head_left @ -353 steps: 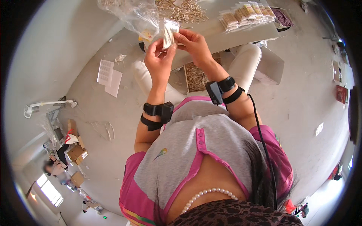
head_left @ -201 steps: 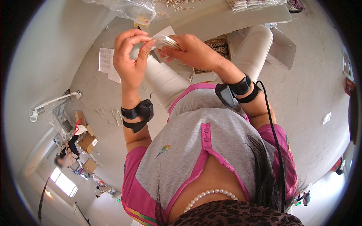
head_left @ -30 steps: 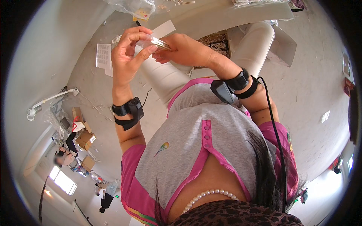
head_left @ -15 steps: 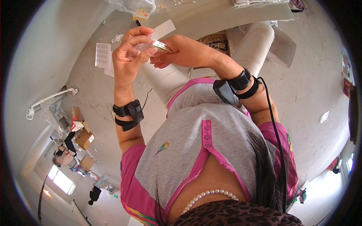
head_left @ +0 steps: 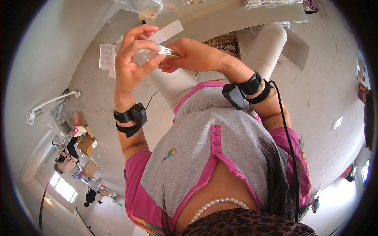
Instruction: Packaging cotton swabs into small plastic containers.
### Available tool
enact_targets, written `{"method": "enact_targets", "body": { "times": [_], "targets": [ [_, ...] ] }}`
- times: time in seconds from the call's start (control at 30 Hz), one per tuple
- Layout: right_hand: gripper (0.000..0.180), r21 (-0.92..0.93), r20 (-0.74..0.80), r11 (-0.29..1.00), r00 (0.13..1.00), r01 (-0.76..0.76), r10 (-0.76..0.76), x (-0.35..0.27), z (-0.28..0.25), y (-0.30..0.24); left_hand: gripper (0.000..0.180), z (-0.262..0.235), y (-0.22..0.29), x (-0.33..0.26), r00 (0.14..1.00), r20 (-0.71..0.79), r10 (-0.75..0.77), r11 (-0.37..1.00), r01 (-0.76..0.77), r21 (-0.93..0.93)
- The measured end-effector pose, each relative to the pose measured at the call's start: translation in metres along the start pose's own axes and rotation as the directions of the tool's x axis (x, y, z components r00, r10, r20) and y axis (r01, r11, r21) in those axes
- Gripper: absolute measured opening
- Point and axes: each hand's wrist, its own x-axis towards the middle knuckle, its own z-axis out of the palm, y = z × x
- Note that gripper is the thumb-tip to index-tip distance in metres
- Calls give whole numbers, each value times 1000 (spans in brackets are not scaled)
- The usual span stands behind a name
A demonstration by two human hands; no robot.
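Observation:
In front of my lap, both hands meet over a small clear plastic bag and a bundle of thin, shiny gold-coloured pieces. My left hand pinches the bag near the ends of the bundle, thumb below and index finger above, with its other fingers curled. The bundle's other end sits in my closed right hand, whose fingers hide part of it. What kind of pieces these are is too small to make out. Glare on the plastic hides whether the ends are inside the bag.
A pale table crosses ahead, with a clear plastic bag on it. Below are a box of brown items, an open carton and a label sheet. A white card lies beyond my hands.
My left hand has shifted slightly left and its fingers have spread a little, showing more of the clear bag. The right hand has stayed nearly still with the bundle.

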Motion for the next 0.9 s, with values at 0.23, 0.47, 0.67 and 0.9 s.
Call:
{"method": "enact_targets", "body": {
  "times": [0.23, 0.47, 0.67, 0.9],
  "targets": [
    [27, -131, -21, 991, 999, -26, 24, 0, 1, 0, 23, -4, 3, 1, 1000, 7, 27, 995, -28, 92],
    [26, -213, -44, 977, 999, -19, 10, 1, 3, -2, 22, -2, 1, 1, 1000, -11, -12, 999, 13, 36],
    [27, -120, 25, 988, 994, -100, 104, 3, -1, -8, 20, 13, -2, -5, 975, -87, -207, 958, 184, -219],
    [29, 329, 125, 941, 991, -84, 45, 6, -8, 12, 39, 25, -5, -1, 825, 46, -564, 625, 462, -629]
  ]
}}
